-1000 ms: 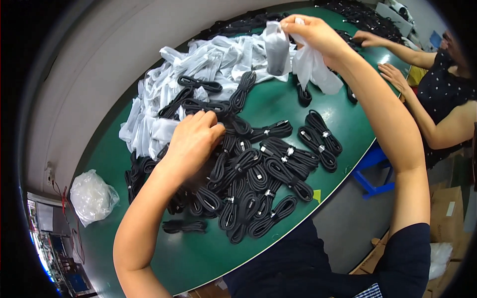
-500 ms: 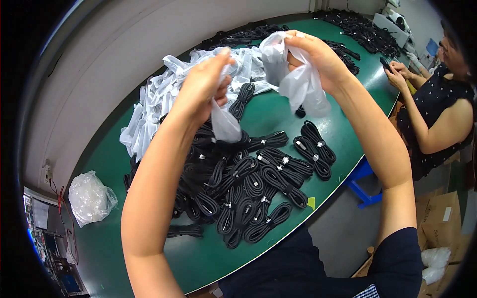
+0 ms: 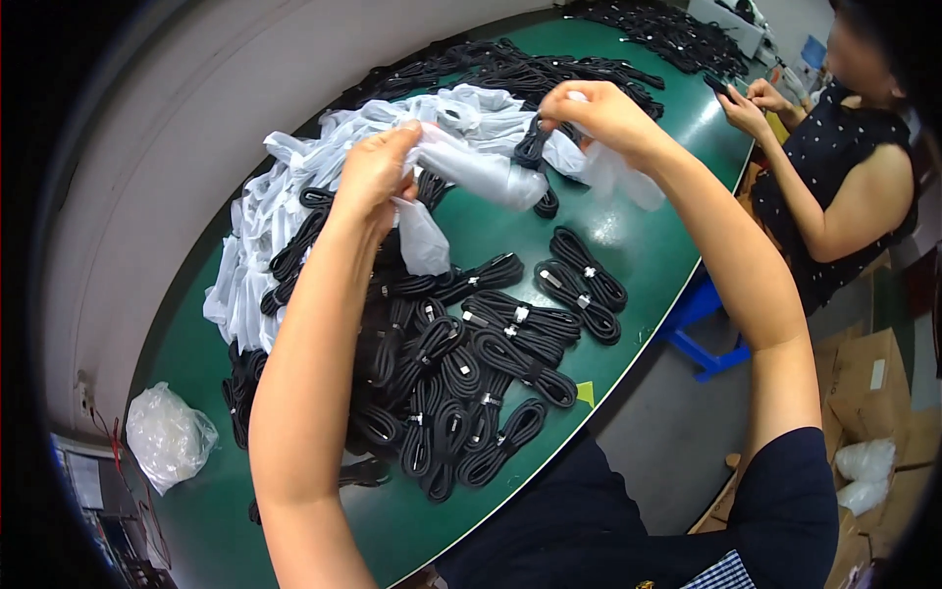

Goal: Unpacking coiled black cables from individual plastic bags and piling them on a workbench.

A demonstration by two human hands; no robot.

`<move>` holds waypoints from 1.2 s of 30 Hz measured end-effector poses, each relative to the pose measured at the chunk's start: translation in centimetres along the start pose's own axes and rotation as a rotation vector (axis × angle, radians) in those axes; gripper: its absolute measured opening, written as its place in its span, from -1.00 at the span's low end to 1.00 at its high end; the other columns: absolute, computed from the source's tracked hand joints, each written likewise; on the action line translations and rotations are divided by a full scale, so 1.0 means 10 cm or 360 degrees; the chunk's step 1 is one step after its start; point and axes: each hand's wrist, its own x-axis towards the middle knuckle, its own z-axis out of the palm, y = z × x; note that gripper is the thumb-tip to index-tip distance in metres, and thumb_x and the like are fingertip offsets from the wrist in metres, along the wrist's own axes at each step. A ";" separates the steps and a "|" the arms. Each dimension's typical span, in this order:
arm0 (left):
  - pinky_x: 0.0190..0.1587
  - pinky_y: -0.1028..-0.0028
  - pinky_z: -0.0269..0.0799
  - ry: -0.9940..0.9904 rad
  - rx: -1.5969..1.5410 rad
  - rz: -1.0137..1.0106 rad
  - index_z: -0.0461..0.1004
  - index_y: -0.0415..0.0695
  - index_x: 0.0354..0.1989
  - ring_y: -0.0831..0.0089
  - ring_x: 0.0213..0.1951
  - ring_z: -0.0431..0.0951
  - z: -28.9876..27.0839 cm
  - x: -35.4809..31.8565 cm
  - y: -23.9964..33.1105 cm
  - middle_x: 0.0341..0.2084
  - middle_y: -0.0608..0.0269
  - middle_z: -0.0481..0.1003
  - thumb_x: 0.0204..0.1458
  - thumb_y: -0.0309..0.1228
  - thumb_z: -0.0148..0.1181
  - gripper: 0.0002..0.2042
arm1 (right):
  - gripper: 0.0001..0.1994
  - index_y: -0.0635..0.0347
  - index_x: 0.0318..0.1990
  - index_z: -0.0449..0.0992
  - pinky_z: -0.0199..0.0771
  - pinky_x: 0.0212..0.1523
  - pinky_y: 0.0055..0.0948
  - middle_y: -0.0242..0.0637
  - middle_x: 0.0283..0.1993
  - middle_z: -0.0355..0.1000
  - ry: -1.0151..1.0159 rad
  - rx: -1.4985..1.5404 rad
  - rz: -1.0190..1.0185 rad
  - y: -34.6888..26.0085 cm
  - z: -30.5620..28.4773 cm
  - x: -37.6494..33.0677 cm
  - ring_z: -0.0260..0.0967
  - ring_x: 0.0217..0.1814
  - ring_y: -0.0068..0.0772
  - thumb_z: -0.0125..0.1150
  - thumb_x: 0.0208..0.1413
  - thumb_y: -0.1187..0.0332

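Note:
My left hand [image 3: 378,175] is closed on the rim of a white plastic bag [image 3: 481,175], whose tube-like body stretches right across the table. A loose end of thin plastic [image 3: 423,240] hangs below that hand. My right hand [image 3: 603,120] pinches a coiled black cable [image 3: 531,145] by its upper end, just beyond the bag's far end. Translucent plastic [image 3: 628,179] also dangles under the right hand. Many coiled black cables [image 3: 520,319] lie heaped in front of me, each bound round the middle. Behind my left hand spreads a pile of white bags [image 3: 294,177].
The green table [image 3: 196,510] curves along a pale wall. More black cables [image 3: 677,34] lie at its far end. A clear bag of white material [image 3: 169,437] sits at left. At right, a person [image 3: 834,187] holds a phone, near a blue stool [image 3: 702,324] and cardboard boxes [image 3: 863,388].
My right hand has come to grip a coiled cable. The bag in my left hand now extends toward the right. The view has shifted slightly, and the co-worker still holds the phone.

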 end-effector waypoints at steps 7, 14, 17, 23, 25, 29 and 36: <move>-0.50 0.66 0.16 0.0147 0.0503 0.0815 0.53 -0.14 -0.28 0.75 -0.56 0.27 0.16 -0.01 0.29 -0.60 0.43 0.42 0.19 -0.15 -0.02 -0.68 | -0.64 0.23 -0.30 0.50 0.42 -0.15 -0.13 -0.04 -0.29 0.48 0.0068 -0.1631 0.0176 0.79 0.04 -0.26 0.44 -0.19 -0.01 0.26 -0.09 0.10; -0.64 0.71 -0.08 0.0306 0.0596 0.0839 0.52 -0.10 -0.41 0.82 -0.70 0.09 0.17 -0.15 0.65 -0.74 0.58 0.22 0.13 -0.09 0.08 -0.68 | -0.68 0.27 -0.28 0.49 0.38 -0.19 -0.24 -0.03 -0.31 0.44 0.0259 -0.1031 -0.0350 0.47 -0.12 0.01 0.42 -0.22 -0.04 0.12 0.03 0.15; -0.66 0.71 -0.08 0.0099 0.0691 0.0732 0.54 -0.15 -0.27 0.80 -0.71 0.08 0.24 -0.14 0.54 -0.75 0.56 0.22 0.13 -0.12 0.09 -0.68 | -0.63 0.30 -0.30 0.50 0.38 -0.20 -0.24 -0.04 -0.32 0.45 0.0369 -0.0992 -0.0540 0.00 -0.05 0.20 0.41 -0.24 -0.03 0.08 0.04 0.09; -0.60 0.63 0.06 0.0190 0.0156 0.0345 0.47 -0.12 -0.19 0.70 -0.69 0.15 0.42 -0.23 0.55 -0.67 0.47 0.30 0.18 0.07 -0.16 -0.52 | -0.73 0.15 -0.60 0.38 0.09 -0.51 -0.62 -0.61 -0.61 0.21 -0.0124 0.0193 -0.0450 -0.80 0.48 0.28 0.08 -0.51 -0.76 0.09 0.05 0.22; -0.43 0.57 0.28 0.0011 0.0140 0.0191 0.43 -0.08 -0.18 0.62 -0.54 0.34 0.31 -0.19 0.50 -0.56 0.44 0.38 0.17 0.16 -0.23 -0.47 | -0.73 0.26 -0.59 0.47 0.35 -0.51 -0.39 -0.30 -0.67 0.38 0.0064 0.0701 -0.0519 -0.84 0.88 0.35 0.32 -0.61 -0.50 0.07 -0.02 0.24; -0.02 0.49 0.35 0.0030 -0.0546 0.0388 0.32 -0.02 -0.02 0.52 -0.06 0.41 0.42 -0.26 0.32 -0.14 0.34 0.40 0.17 0.17 -0.24 -0.48 | -0.60 0.33 -0.59 0.36 0.29 -0.50 -0.33 -0.17 -0.60 0.36 0.0756 0.0537 -0.0997 -0.81 1.35 0.36 0.31 -0.55 -0.31 -0.03 0.18 0.18; -0.11 0.51 0.38 0.0207 -0.0090 0.0331 0.19 -0.14 0.15 0.56 -0.11 0.41 0.02 -0.52 0.06 -0.12 0.33 0.37 0.22 -0.13 -0.11 -0.57 | -0.49 0.30 -0.13 0.29 0.16 0.04 -0.20 -0.03 -0.16 0.30 0.0704 0.0866 -0.0872 -0.90 1.76 0.29 0.23 -0.04 -0.13 -0.12 0.20 -0.08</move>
